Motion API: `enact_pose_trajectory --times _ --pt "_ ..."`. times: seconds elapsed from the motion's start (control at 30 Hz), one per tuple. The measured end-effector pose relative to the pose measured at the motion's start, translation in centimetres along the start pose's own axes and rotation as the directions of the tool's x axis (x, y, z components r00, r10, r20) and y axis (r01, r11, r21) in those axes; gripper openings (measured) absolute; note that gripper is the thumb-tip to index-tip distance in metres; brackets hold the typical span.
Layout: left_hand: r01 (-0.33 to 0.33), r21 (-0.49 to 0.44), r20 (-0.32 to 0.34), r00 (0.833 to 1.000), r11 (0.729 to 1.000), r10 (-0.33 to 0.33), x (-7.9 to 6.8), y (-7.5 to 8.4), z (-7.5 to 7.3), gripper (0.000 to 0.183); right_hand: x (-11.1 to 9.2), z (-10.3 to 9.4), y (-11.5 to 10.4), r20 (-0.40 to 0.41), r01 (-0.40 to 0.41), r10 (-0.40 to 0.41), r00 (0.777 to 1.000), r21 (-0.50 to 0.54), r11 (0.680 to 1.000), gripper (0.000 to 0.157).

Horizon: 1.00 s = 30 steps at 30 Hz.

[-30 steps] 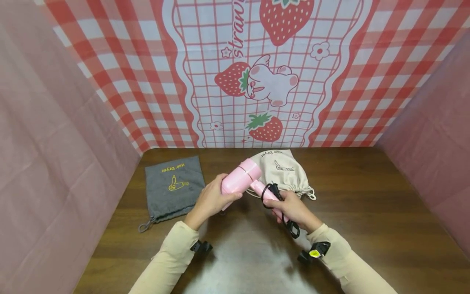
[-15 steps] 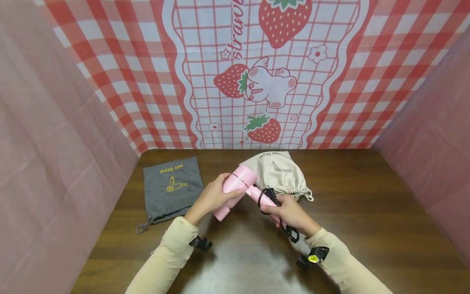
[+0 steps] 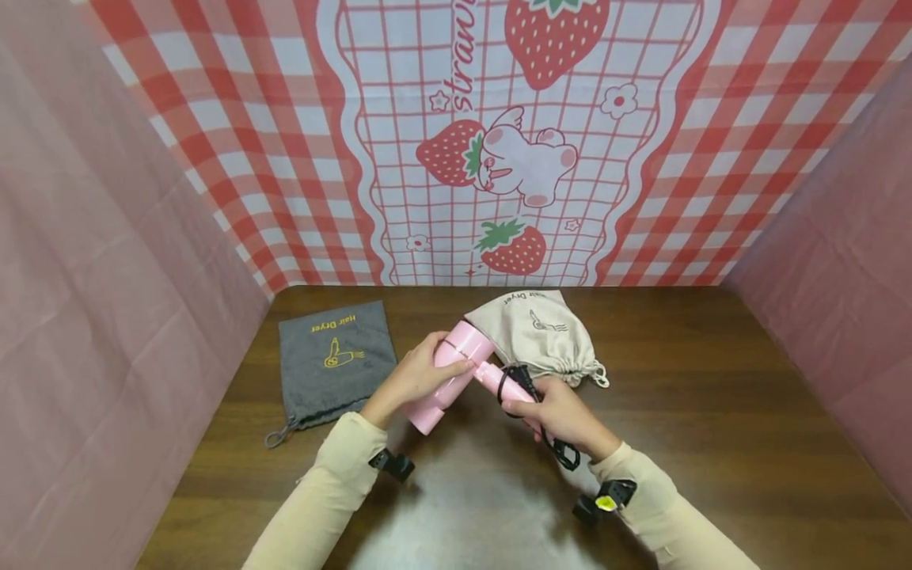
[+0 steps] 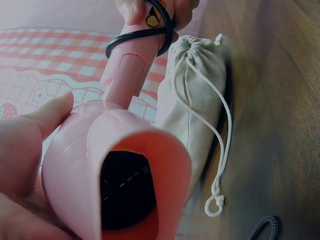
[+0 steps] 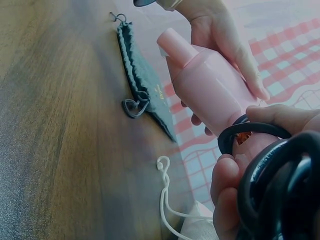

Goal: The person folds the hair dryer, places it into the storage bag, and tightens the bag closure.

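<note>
Pink hair dryer (image 3: 446, 391), frame centre: probably light, rigid, slick. Left hand (image 3: 419, 377) grips barrel (image 5: 212, 92), right hand (image 3: 568, 413) grips cord-wrapped handle (image 4: 127, 77), lower centre-right; sound hold points.

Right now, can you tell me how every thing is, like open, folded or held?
Pink hair dryer: held up, handle folded out
Black cord: looped round the handle
Gray bag: lying flat, mouth hard to judge
Cream bag: lying down, mouth gathered in
Left grip: holding the dryer's body
Right grip: holding its handle
</note>
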<state>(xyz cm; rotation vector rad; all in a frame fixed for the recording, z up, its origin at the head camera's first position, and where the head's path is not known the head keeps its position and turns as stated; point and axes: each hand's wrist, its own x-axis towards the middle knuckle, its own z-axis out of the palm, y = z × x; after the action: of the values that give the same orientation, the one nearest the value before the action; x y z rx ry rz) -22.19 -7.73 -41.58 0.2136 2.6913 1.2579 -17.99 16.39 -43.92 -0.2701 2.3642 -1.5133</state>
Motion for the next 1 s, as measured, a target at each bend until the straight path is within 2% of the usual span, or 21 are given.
enact_pose_trajectory --times 0.23,0.43,0.57,0.73,0.83,1.0 --pt "-0.008 -0.017 0.004 1.0 1.0 0.008 0.0 0.2 -0.1 0.075 -0.4 0.1 -0.1 -0.02 0.006 -0.006 1.0 -0.029 1.0 0.034" --pt "-0.036 -0.034 -0.019 0.999 0.999 0.035 0.0 0.4 -0.2 0.074 -0.8 0.5 -0.3 -0.061 0.018 -0.022 0.998 -0.058 0.998 0.034" --pt "-0.044 -0.037 -0.012 0.999 0.998 0.044 0.0 0.5 -0.2 0.074 -0.9 0.8 -0.4 -0.088 0.077 -0.091 0.992 -0.149 0.986 0.033" --pt "-0.061 -0.048 -0.026 0.998 0.997 0.06 -0.1 0.3 0.2 0.072 -1.0 1.0 -0.4 -0.129 0.155 -0.194 0.972 -0.261 0.953 0.032" --pt "-0.07 -0.062 -0.024 0.997 0.996 0.069 0.0 0.0 0.2 0.069 -0.9 1.0 -0.4 -0.143 0.16 -0.205 0.968 -0.278 0.947 0.032" --pt "-0.064 -0.088 -0.01 0.998 0.994 0.064 0.1 -0.6 0.0 0.057 -0.7 1.2 -0.3 -0.111 0.14 -0.174 0.978 -0.263 0.954 0.032"
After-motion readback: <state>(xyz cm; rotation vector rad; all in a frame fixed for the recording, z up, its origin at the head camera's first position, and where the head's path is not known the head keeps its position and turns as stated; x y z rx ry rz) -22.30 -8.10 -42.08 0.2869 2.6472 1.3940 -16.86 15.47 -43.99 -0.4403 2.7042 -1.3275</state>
